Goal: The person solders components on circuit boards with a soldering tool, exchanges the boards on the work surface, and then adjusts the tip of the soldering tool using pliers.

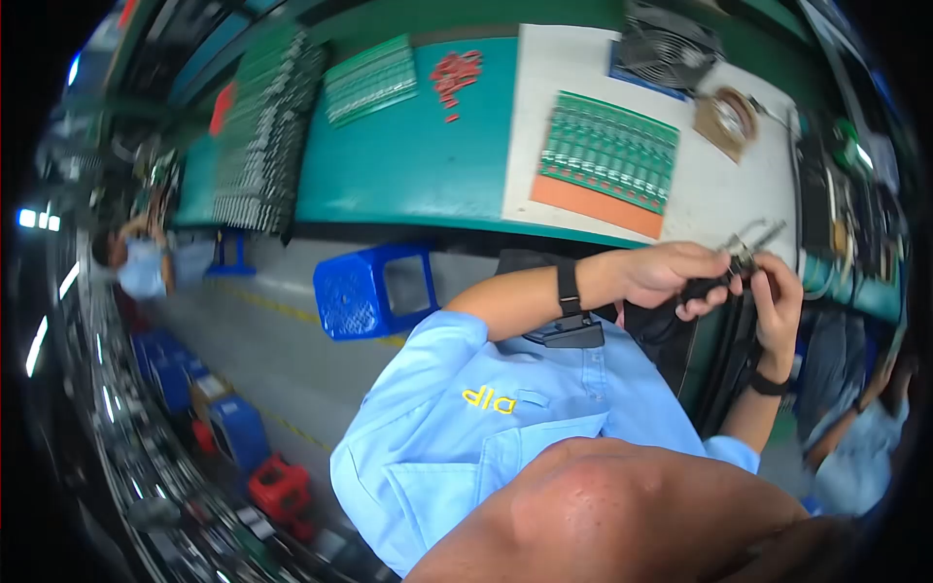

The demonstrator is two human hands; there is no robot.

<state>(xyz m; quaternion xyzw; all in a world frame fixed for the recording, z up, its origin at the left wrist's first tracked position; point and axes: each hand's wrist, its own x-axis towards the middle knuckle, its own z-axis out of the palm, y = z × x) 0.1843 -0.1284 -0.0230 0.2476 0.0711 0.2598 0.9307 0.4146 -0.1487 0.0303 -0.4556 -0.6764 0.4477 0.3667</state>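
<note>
My left hand (680,276) is wrapped around a black-handled tool with a metal head (741,255), just off the front edge of the bench. The tool's exact kind is hard to make out. My right hand (776,296) pinches near the metal head, with thumb and fingertips close together. Beyond the hands, a green circuit board panel (610,148) with rows of parts lies on the white mat. Its near edge rests over an orange strip (595,206).
A black fan (669,53) and a roll on a cardboard piece (727,121) sit behind right. Leftward are red parts (455,80), another board panel (371,80) and stacked boards (262,136). A blue stool (374,291) stands below; two people work at the sides.
</note>
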